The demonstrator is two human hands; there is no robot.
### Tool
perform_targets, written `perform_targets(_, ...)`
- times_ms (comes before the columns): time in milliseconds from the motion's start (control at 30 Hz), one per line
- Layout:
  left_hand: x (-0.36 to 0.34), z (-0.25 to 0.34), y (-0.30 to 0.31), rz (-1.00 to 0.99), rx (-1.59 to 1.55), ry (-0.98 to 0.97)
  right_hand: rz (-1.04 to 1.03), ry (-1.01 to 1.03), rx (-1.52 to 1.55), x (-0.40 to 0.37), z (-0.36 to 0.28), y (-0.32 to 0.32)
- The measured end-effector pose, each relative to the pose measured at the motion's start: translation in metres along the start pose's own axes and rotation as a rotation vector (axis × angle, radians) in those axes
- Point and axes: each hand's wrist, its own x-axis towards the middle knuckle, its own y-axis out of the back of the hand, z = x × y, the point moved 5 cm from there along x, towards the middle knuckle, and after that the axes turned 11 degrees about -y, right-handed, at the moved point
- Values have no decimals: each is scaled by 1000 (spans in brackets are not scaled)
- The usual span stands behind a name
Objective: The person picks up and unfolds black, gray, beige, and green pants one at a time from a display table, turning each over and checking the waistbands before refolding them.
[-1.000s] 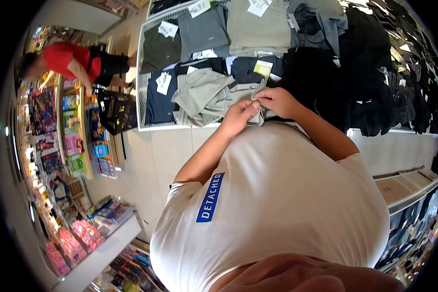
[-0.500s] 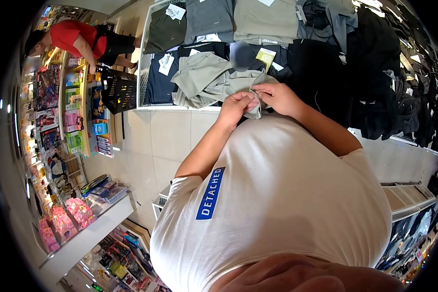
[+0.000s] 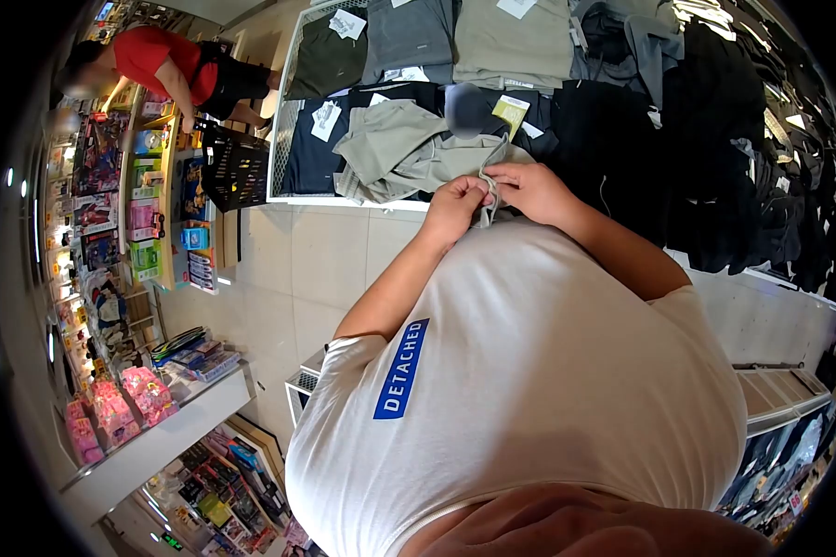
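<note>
A light grey-green garment (image 3: 385, 139), soft and crumpled, lies partly on the display table, with one end drawn toward my body. My left hand (image 3: 453, 210) pinches a gathered edge of it just in front of my white shirt. Close beside it, my right hand (image 3: 531, 193) has its fingertips closed on the same edge. The two hands almost touch. Folds and fingers hide what exactly lies between the fingertips.
The white-framed display table (image 3: 274, 148) bears folded grey, olive and black clothes (image 3: 511, 42) with tags. Dark garments (image 3: 715, 158) fill the right. At left, a person in a red shirt (image 3: 163, 60) stands by a black basket (image 3: 235, 167) and toy shelves (image 3: 149, 209).
The view has shifted slightly, so the table and person sit a little further right. Both hands stay on the garment, its gathered edge bunched up slightly more between the fingers.
</note>
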Motion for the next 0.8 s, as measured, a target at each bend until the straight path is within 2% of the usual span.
perform_targets(67,-1,1,0,25,79,-49,30,-2,-50,-2,-1,2)
perform_targets(200,-1,-1,10,55,5,-54,65,-85,-160,-1,-1,8)
perform_targets(267,-1,3,14,188,-485,-113,277,-12,-262,3,12,17)
perform_targets(300,0,5,18,183,-483,-115,283,-9,-261,10,27,18)
perform_targets(367,0,7,20,54,-860,-134,231,-15,-135,23,49,19)
perform_targets(400,1,-1,21,-32,-895,-139,234,-12,-136,24,52,21)
perform_targets(433,-2,7,16,-36,-893,-141,173,-102,-183,20,44,20)
perform_targets(467,-9,17,7,13,-858,-69,112,-192,-228,16,37,17)
perform_targets(533,-13,33,-5,74,-761,29,107,-242,-265,10,21,19)
perform_targets(567,-8,17,5,76,-759,22,95,-294,-304,11,19,18)
perform_targets(600,1,-5,11,-177,-900,-46,90,-287,-310,14,27,16)
perform_targets(633,1,-11,12,-434,-1030,-120,83,-230,-44,20,40,15)
perform_targets(667,-4,2,7,-187,-592,-84,72,-173,220,23,40,15)
perform_targets(700,-8,16,-2,-178,-591,-96,61,-165,213,26,42,16)
perform_targets(767,-11,21,-9,-78,-191,-41,-60,-124,142,14,18,7)
perform_targets(800,-5,13,-7,-96,-51,-118,-140,-74,246,5,1,-1)
